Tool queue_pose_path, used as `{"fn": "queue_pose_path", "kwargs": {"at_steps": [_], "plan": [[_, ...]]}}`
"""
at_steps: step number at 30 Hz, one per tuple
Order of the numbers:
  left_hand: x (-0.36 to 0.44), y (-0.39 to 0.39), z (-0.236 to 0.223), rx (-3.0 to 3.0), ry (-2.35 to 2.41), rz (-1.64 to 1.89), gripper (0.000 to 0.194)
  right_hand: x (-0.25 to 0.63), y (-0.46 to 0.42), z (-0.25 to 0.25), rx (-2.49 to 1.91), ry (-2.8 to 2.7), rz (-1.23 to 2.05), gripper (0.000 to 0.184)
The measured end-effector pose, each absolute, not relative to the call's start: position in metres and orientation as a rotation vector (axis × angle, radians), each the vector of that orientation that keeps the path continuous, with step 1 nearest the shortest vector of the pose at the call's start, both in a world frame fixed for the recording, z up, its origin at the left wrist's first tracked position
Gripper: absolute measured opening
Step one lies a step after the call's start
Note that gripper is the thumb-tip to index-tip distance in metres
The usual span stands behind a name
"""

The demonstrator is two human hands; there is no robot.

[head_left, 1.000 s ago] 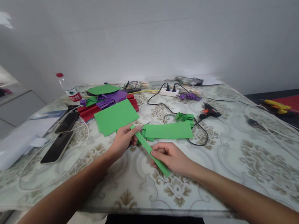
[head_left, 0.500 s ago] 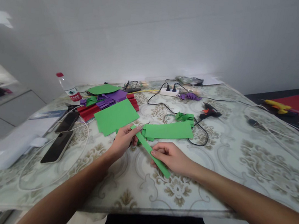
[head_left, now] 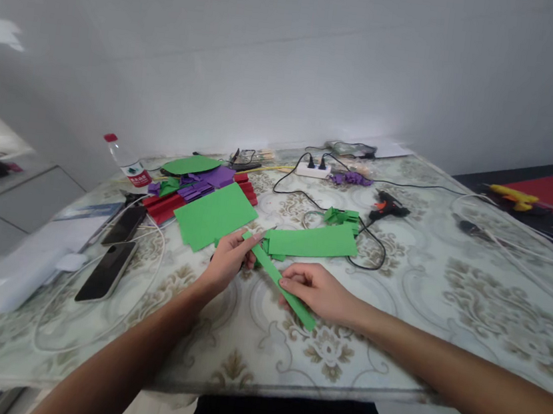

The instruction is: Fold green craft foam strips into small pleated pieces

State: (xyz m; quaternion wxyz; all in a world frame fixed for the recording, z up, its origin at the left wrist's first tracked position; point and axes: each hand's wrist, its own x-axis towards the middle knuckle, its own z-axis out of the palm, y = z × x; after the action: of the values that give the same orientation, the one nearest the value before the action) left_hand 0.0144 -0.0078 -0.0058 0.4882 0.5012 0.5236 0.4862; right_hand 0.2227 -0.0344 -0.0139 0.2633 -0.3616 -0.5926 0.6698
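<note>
A narrow green strip [head_left: 268,264], which looks like craft foam or thick paper, slants between my two hands. My left hand [head_left: 230,255] pinches its upper left end between thumb and fingers. Farther down the strip, my right hand [head_left: 314,291] grips it, and the lower end sticks out past those fingers. Just beyond the hands lies a wider green piece [head_left: 315,241], with small green scraps around its left end. A green sheet [head_left: 215,216] rests behind my left hand. Something dark beneath the left hand is mostly hidden.
A black glue gun [head_left: 388,206] and a white power strip [head_left: 313,170] with cords stand toward the back. Red and purple pieces [head_left: 203,184] pile up near a bottle [head_left: 133,166]. Two phones [head_left: 106,271] lie left. A yellow glue gun [head_left: 514,197] is far right.
</note>
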Motion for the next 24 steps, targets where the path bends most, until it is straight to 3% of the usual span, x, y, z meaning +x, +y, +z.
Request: {"fn": "queue_pose_path", "kwargs": {"at_steps": [15,24], "plan": [[0.014,-0.009,-0.007,1.267,1.177,1.148,0.04,0.223,-0.034,-0.017,-0.963,-1.62,1.787,0.039],[0.023,-0.023,-0.003,1.316,0.999,0.86,0.032,0.223,-0.034,-0.014,-0.922,-1.693,1.734,0.051]]}}
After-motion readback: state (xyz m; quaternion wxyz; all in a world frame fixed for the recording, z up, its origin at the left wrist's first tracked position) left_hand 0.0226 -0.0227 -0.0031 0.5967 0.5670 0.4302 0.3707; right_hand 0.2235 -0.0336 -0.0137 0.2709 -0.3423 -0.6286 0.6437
